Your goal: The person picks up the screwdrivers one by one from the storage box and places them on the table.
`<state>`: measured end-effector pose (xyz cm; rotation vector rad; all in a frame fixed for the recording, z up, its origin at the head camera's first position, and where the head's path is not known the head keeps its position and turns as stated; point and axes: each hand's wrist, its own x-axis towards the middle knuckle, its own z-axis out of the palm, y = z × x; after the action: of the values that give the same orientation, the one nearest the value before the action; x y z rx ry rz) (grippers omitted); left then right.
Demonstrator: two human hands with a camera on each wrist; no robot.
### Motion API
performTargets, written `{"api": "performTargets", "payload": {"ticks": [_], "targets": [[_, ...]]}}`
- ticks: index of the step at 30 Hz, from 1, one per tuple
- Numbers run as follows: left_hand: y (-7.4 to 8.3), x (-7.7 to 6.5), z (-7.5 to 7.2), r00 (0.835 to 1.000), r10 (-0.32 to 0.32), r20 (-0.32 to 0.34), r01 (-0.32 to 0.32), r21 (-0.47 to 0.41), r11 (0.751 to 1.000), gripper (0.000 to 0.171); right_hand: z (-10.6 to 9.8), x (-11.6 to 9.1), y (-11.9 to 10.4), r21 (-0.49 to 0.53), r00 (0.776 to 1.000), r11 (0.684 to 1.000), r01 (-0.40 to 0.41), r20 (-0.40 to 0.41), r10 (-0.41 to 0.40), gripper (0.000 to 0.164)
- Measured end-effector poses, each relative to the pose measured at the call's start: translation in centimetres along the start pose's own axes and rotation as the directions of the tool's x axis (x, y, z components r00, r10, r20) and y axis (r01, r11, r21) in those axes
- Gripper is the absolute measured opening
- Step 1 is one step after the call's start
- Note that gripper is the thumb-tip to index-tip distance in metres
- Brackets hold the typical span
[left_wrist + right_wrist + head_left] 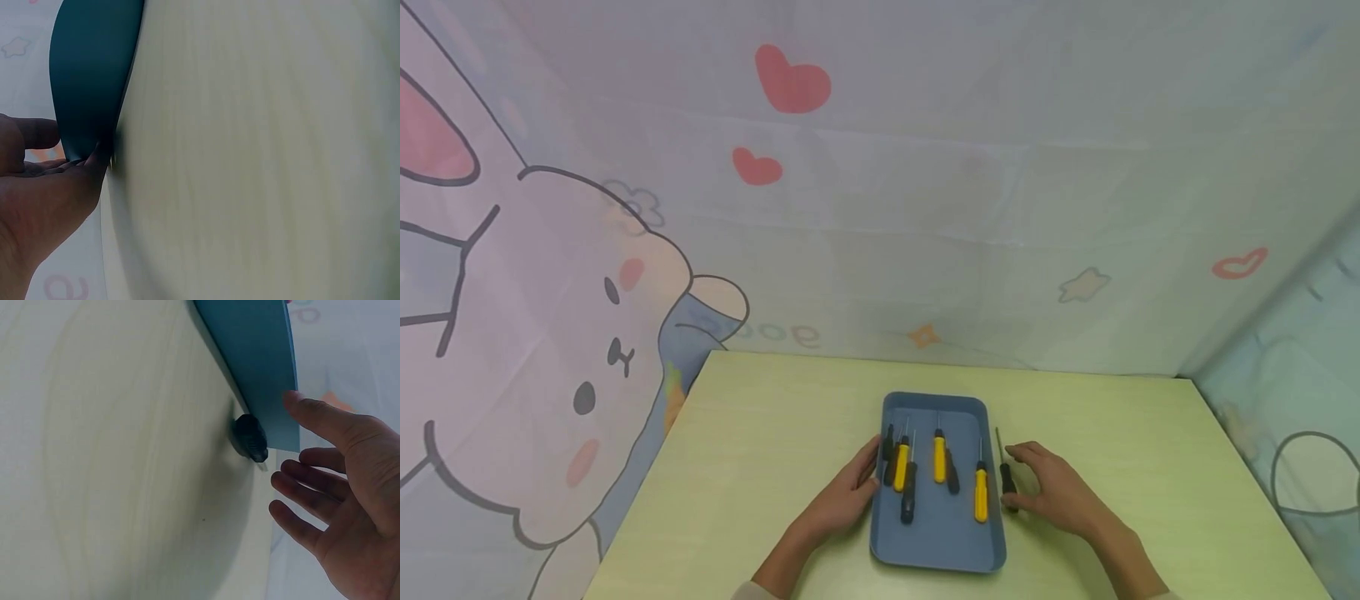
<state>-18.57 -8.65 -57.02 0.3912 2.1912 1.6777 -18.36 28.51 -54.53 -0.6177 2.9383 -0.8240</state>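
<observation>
My left hand [845,493] rests against the left side of a blue-grey tray [936,546], its thumb and fingertips at the wall; the left wrist view partly hides the fingertips there. To the right of the tray, my right hand [1056,492] is spread loosely around a black-handled screwdriver [1008,483]. That screwdriver lies on the table close along the tray's outer wall. In the right wrist view its dark handle end [251,439] shows apart from my fingers. Inside the tray are yellow-handled screwdrivers [981,496] and dark-handled ones [908,493], mostly grouped at the left.
A pale wood-grain table [775,417] extends on both sides of the tray. Behind it hangs a light printed cloth [925,208] with hearts and a large rabbit. Another cloth [1322,375] borders the right side.
</observation>
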Motion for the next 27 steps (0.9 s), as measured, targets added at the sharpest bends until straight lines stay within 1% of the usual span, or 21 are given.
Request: {"api": "performTargets", "payload": {"ticks": [5,11,22,27], "targets": [[0.0,0.0,0.0,1.000,-0.007,-0.001,0.007,0.001,1.000,0.064,-0.4,0.2,-0.4,0.022,1.000,1.000,0.003,-0.004,-0.003,0.072],[0.0,-0.1,0.0,1.000,-0.013,-0.001,0.013,-0.006,1.000,0.064,-0.6,0.4,-0.9,0.019,1.000,1.000,0.011,-0.015,-0.011,0.070],[-0.3,0.1,0.1,1.000,-0.004,0.000,0.004,-0.005,1.000,0.064,-0.8,0.9,-1.9,0.005,0.999,0.999,0.037,-0.018,-0.037,0.071],[-0.1,0.1,0.1,1.000,-0.004,0.001,0.004,-0.007,1.000,0.064,-0.6,1.0,-2.0,0.012,0.999,0.999,0.036,-0.011,-0.036,0.072]]}}
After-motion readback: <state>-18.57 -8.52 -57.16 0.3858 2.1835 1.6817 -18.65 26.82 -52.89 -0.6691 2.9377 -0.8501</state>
